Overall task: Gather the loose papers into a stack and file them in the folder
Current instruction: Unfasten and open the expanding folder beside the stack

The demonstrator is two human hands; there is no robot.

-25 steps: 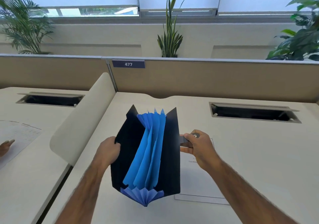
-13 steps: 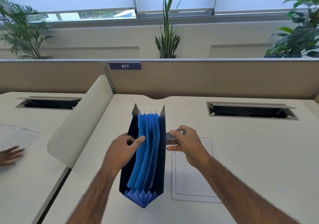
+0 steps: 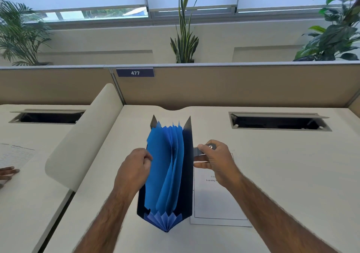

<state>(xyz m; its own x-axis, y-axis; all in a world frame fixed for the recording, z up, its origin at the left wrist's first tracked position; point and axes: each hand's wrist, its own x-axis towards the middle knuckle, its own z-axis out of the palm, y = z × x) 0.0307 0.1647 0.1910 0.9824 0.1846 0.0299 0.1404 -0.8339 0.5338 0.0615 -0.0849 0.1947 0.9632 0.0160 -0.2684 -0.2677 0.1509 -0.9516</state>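
Note:
A dark blue accordion folder (image 3: 187,174) with bright blue pleated dividers (image 3: 165,167) stands open on its spine at the middle of the white desk (image 3: 292,174). My left hand (image 3: 134,168) pinches the leftmost blue divider at its top edge. My right hand (image 3: 216,159) grips the grey closure flap with its snap on the folder's right cover. A stack of white papers (image 3: 218,206) lies flat on the desk just right of the folder, partly under my right forearm.
A rounded cream divider panel (image 3: 83,141) separates this desk from the left one, where another person's hand (image 3: 7,173) rests by a printed sheet (image 3: 13,155). Cable cutouts (image 3: 278,121) sit at the back. A tan partition (image 3: 233,85) closes the far edge.
The folder narrowed from wide open. My left hand left the outer left cover and came onto the blue dividers, pulling the leftmost one aside. My right hand kept the flap.

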